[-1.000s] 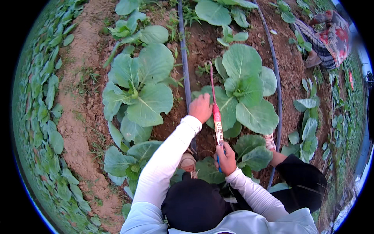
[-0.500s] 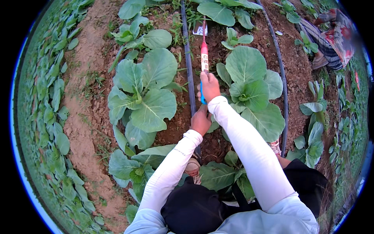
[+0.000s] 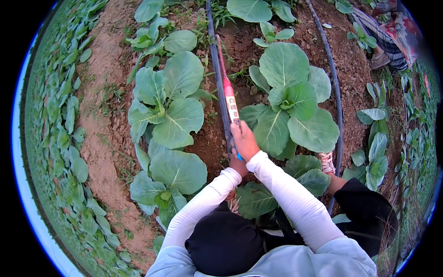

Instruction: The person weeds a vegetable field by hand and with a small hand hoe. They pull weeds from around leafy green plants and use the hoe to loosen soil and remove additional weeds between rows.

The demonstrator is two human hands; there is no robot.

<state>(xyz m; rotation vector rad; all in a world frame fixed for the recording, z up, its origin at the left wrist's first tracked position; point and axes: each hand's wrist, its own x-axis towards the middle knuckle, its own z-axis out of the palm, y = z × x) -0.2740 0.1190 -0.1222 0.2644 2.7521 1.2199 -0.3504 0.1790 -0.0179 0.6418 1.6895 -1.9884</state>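
My right hand (image 3: 244, 141) is closed round the handle of a long hoe (image 3: 228, 94), with a red and white sleeve on its shaft and a bit of blue at the grip. Just below it on the same handle is my left hand (image 3: 237, 164), also closed and partly hidden by the right. The shaft slants away from me to the soil beside a dark irrigation pipe (image 3: 215, 62). I cannot make out the blade at its far end. Large leafy cabbage plants stand on both sides, one left (image 3: 177, 121) and one right (image 3: 288, 99).
A second pipe (image 3: 333, 83) runs along the right. Smaller cabbages (image 3: 173, 177) grow near my feet, and weeds (image 3: 200, 27) line the left pipe. At the far right another person's striped garment (image 3: 385, 44) shows. Bare soil (image 3: 104, 138) forms a strip on the left.
Both hands and the hoe have come toward me, and the hoe's far end has swung left against the pipe. The pale blade seen earlier no longer shows plainly.
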